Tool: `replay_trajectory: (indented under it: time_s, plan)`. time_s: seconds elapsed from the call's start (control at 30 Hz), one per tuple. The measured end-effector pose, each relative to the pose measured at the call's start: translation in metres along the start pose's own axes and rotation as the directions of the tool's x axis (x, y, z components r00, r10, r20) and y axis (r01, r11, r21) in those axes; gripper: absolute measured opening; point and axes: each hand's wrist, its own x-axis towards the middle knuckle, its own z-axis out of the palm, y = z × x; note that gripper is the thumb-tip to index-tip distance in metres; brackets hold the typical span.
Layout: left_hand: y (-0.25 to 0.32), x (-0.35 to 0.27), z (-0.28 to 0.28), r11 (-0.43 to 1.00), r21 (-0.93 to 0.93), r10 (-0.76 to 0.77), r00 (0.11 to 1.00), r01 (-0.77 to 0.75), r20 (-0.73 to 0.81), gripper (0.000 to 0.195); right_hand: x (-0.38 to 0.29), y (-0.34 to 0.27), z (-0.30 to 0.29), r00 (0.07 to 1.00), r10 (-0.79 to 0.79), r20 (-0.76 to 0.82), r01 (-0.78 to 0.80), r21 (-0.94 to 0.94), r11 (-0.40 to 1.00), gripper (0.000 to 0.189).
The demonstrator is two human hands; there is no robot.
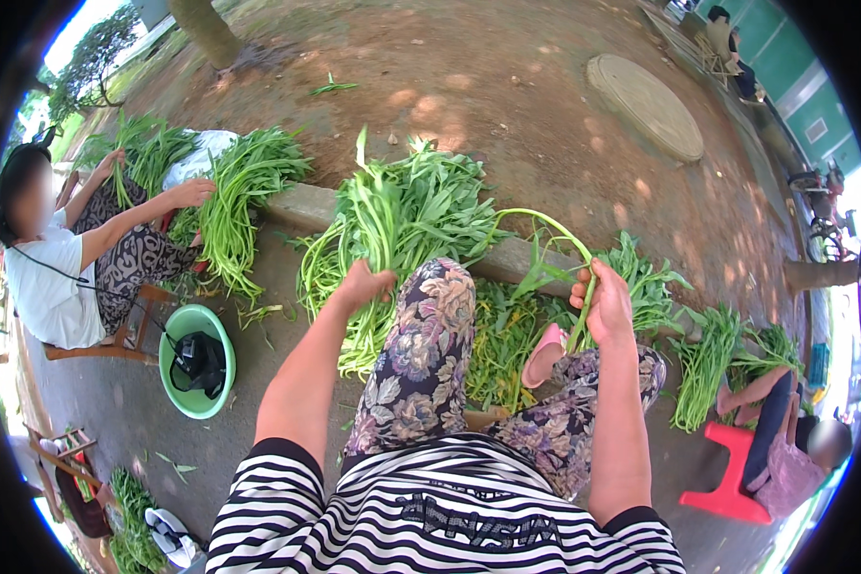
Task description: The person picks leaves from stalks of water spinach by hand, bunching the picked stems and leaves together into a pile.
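Note:
My left hand (pixel 367 284) is closed around a bundle of green leafy stems (pixel 377 222), probably water spinach, beside my left knee. A large pile of the same greens (pixel 438 194) lies behind it on the concrete kerb. My right hand (pixel 605 295), above my right knee, pinches a single long stem (pixel 545 217) that arches left towards the pile. Loose, partly yellowed leaves and stems (pixel 506 344) cover the ground between my legs. A pink shoe (pixel 545 356) shows beside them, below my right hand.
A concrete kerb (pixel 301 206) crosses ahead, with bare soil beyond. At left, a seated person handles greens near a green basin (pixel 197 361) holding a black item. More greens (pixel 710 366), a red plastic stool (pixel 728 473) and another seated person are at right.

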Motion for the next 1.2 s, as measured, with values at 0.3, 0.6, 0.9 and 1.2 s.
replay_trajectory:
  time_s: [0.3,0.6,0.9,1.2]
  plan:
    - [0.211,-0.004,-0.044,0.875,-0.459,0.171,0.985,-0.157,-0.01,0.016,0.009,-0.037,0.018,0.994,-0.095,0.052,0.095,0.011,0.995,0.017]
    - [0.203,-0.065,0.104,0.891,-0.454,0.026,1.0,-0.027,-0.008,0.02,0.008,-0.028,0.032,0.965,-0.25,-0.074,0.208,-0.36,0.91,0.022]
    - [0.05,-0.078,0.183,0.677,-0.698,-0.136,0.972,0.234,0.194,0.034,-0.002,0.1,0.02,0.988,-0.108,0.114,0.157,-0.737,0.658,0.034]
    - [0.021,-0.076,0.177,0.709,-0.624,-0.268,0.944,0.33,0.195,0.051,-0.025,0.117,0.022,0.973,0.057,0.222,0.16,-0.837,0.524,0.062]
